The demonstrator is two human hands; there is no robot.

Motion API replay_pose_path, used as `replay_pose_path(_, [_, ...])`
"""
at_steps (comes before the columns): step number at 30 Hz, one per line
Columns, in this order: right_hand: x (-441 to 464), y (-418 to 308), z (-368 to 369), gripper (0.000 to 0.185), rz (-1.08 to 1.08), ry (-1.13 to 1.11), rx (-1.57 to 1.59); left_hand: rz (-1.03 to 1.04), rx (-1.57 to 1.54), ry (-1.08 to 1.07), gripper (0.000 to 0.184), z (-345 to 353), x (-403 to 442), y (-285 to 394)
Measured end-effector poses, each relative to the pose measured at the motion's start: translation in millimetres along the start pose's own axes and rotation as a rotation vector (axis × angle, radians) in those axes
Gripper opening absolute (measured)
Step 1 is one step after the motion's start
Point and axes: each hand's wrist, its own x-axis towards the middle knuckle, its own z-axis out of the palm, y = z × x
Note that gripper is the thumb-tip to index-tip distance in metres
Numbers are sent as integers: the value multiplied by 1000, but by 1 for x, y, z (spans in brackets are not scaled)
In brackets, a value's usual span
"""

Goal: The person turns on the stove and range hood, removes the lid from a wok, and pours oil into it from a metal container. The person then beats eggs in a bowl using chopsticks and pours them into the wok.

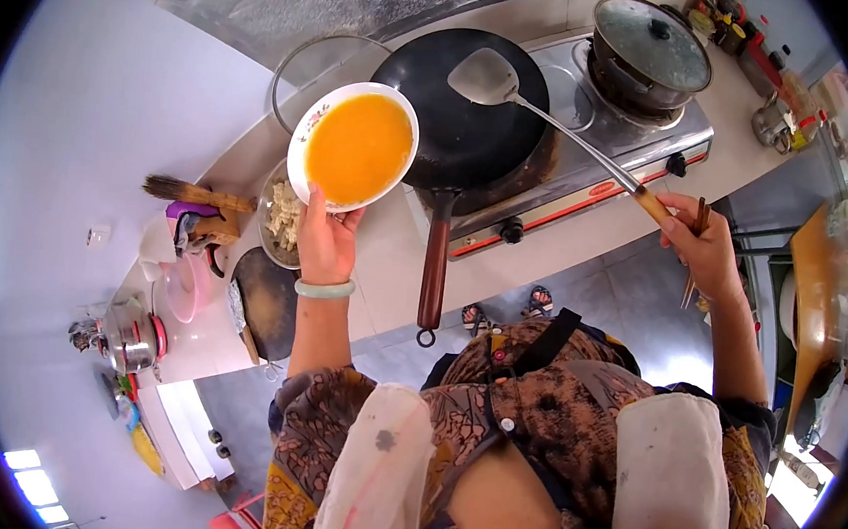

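Observation:
My left hand grips the lower rim of a white bowl of orange-yellow liquid, held beside the left edge of a black wok. Closed round the wooden handle of a metal spatula is my right hand, which also has chopsticks in it. The spatula's blade is over the wok. The wok's brown handle points toward me. Partly hidden behind the bowl and my left hand is a dish of pale food pieces.
A lidded pot stands on the stove's right burner. A glass lid leans behind the bowl. On the left are a brush, a round board and a pink container. Bottles and a kettle stand at back right.

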Motion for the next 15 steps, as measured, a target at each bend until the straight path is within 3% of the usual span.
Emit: replay_pose_path(15, [-5,-4,-6,28,1,13,17,-32,75,-62,42,21,38,0])
